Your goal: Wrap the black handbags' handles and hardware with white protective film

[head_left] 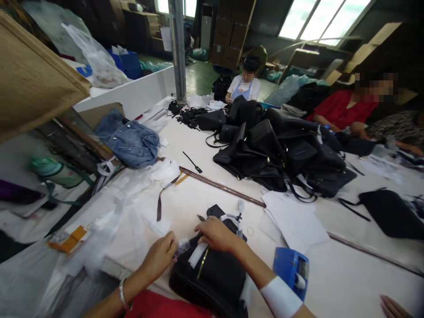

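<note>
A black bag (pixel 220 276) with a gold zipper (pixel 202 263) lies on the table right in front of me. My right hand (pixel 217 234) reaches over its upper part, fingers bent around the material near the handle (pixel 232 217), which is partly wrapped in white. Below that hand a white strip (pixel 198 256) lies beside the zipper. At the bag's left edge, my left hand (pixel 162 254) is closed, with a crumpled piece of clear plastic (pixel 182 247) at its fingertips. The fingers of both hands partly hide what they grip.
A blue tape dispenser (pixel 291 270) stands right of the bag, near white paper sheets (pixel 294 218). Black bags (pixel 265 148) are heaped beyond. A denim garment (pixel 130 139) lies at left. Two people sit across the table; another person's hand (pixel 392 307) shows at lower right.
</note>
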`<state>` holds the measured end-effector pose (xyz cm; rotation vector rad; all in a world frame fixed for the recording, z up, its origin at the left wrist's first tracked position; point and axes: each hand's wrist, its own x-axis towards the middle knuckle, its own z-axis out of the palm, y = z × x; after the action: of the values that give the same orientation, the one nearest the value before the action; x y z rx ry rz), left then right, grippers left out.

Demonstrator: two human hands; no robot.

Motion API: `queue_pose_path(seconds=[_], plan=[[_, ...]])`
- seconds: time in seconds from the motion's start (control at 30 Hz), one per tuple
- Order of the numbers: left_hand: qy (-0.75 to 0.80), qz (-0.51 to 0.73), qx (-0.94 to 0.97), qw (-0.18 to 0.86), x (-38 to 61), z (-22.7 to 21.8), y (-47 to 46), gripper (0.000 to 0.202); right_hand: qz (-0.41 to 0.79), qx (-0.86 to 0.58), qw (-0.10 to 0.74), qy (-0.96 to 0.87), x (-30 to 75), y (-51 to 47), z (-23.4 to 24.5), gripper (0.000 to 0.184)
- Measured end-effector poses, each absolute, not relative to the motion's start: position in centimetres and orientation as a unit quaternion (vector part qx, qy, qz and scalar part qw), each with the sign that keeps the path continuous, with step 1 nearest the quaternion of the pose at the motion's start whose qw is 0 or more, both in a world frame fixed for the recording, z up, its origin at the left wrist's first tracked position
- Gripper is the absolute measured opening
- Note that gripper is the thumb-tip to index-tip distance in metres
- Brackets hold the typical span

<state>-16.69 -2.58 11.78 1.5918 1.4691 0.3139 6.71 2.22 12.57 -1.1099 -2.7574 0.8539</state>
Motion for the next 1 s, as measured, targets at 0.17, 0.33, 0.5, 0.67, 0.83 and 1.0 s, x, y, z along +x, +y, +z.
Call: queue_pose_path(seconds=[0.17,0.33,0.5,0.67,0.83,1.0], plan=[[0.62,0.118,0.64,0.437,-14.0,11.5,-2.2,0.023,0.282,-0.346,0.005,-0.895,8.6,2.5,10.8,0.017],[0.608,0.075,0.678,0.405,-11.5,10.7,-1.8,0.02,0.305,-0.333,0.055,-0.89,10.6,2.3,10.5,0.02],[0.621,0.05,0.686,0.376,-10.3,10.5,-1.0,0.021,0.261,-0.408,0.045,-0.874,13.4,3.1,9.1,0.018],[0.624,0.007,0.709,0.33,-8.5,10.2,-0.1,0.021,0.307,-0.354,0.061,-0.881,12.5,2.9,7.5,0.014],[0.613,-0.026,0.729,0.302,-7.6,9.6,0.3,0.019,0.336,-0.451,0.144,-0.814,14.4,3.0,7.4,0.026],[0.612,-0.04,0.738,0.283,-6.9,9.8,1.0,0.021,0.345,-0.541,0.108,-0.759,15.1,2.6,6.7,0.023]])
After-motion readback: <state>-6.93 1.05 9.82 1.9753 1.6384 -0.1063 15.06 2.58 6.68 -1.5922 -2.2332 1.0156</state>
